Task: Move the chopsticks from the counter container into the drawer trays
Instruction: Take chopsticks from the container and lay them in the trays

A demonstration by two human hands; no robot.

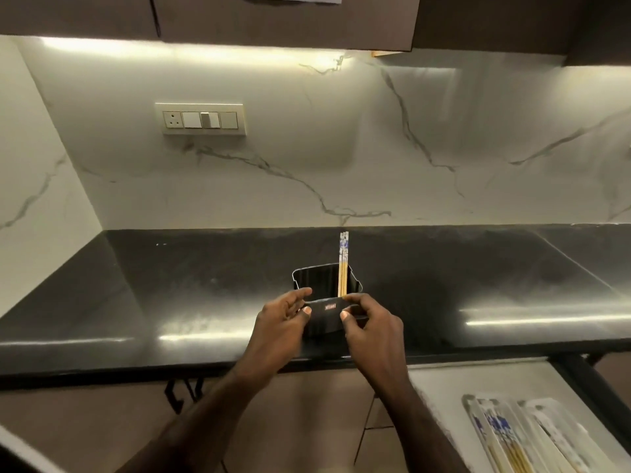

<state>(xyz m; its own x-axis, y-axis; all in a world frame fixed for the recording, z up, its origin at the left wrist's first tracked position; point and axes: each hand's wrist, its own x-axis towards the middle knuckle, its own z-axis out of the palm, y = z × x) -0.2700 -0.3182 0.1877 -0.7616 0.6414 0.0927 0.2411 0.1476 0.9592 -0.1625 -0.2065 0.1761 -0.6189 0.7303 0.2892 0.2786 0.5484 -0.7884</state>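
A black container (324, 285) stands on the dark counter near its front edge. A few wooden chopsticks (343, 264) with blue-and-white patterned tops stand upright at its right side. My left hand (281, 327) grips the container's left front corner, and my right hand (370, 331) grips its right front corner, fingertips beside the chopsticks' lower part. At the lower right an open drawer holds clear trays (512, 435) with several chopsticks lying in them.
The dark glossy counter (170, 302) runs left to right under a white marble backsplash with a switch panel (201, 119). Dark wall cabinets (273, 18) hang overhead. The open white drawer (461, 380) juts out below the counter's right part. Tiled floor shows beneath.
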